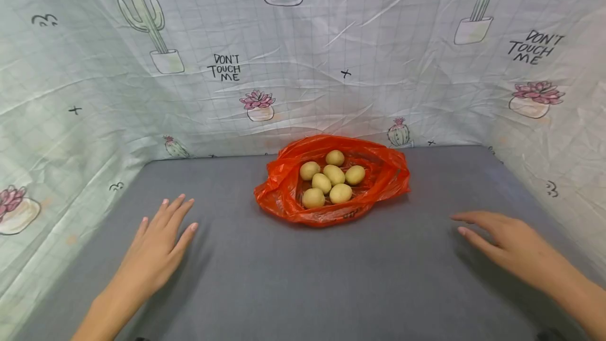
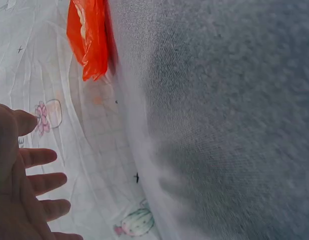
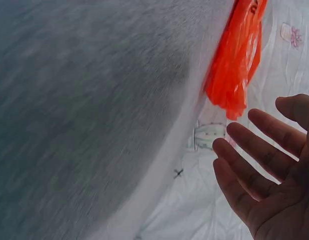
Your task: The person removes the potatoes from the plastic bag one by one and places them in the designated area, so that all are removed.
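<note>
A red plastic bag point(image 1: 284, 201) lies spread wide at the back middle of the grey table. Several round, pale yellow-brown things like small potatoes point(image 1: 334, 174) are gathered inside it. To the left of the bag, my left hand point(image 1: 153, 254) hovers over the table with its fingers spread, holding nothing. My right hand point(image 1: 513, 246) is over the table to the right of the bag, fingers extended and nothing in its grasp. Both wrist views show the hands apart from the bag, whose side appears in the left wrist view point(image 2: 94, 45) and in the right wrist view point(image 3: 234, 65).
The grey tabletop point(image 1: 303, 283) reaches from the front to a pale cloth backdrop point(image 1: 303, 57) printed with cacti and lettering. This cloth also hangs along the left and right sides of the table.
</note>
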Motion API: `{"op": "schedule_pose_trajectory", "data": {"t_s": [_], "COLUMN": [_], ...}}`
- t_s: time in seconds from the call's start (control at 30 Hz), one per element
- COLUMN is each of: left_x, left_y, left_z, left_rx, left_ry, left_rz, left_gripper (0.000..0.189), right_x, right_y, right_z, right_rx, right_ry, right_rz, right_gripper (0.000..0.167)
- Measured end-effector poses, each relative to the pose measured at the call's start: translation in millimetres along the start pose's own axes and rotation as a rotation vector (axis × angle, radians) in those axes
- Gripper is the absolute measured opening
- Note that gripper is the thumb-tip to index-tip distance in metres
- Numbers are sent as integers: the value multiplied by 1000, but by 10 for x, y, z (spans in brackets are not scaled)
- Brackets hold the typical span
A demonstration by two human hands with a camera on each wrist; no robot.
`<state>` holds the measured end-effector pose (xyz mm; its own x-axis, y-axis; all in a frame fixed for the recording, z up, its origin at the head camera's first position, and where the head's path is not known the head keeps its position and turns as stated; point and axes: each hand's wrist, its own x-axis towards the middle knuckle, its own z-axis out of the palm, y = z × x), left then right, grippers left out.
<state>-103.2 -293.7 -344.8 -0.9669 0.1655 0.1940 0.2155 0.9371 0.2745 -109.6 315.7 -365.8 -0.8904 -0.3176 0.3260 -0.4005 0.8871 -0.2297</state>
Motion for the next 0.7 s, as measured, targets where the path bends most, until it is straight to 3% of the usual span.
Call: {"op": "schedule_pose_trajectory", "data": {"t_s": [0.13,0.47,0.57,0.7], "left_x": [79,296,339,386], "left_y": [71,296,331,370], "left_z": [34,97,82,50], "left_rx": [-6,-11,-15,-22], "left_ry": [-10,-11,0,9], "left_rz": [19,72,83,99], "left_gripper": [60,59,58,58], "right_x": [144,721,873,1045], "right_y": [-55,-98,-67,-29], "right_z": [-19,98,173,293], "right_rx": [132,420,541,780], "right_ry": [-43,-170,-196,-211], "right_rz": [32,146,197,252], "right_gripper": [30,46,51,55]}}
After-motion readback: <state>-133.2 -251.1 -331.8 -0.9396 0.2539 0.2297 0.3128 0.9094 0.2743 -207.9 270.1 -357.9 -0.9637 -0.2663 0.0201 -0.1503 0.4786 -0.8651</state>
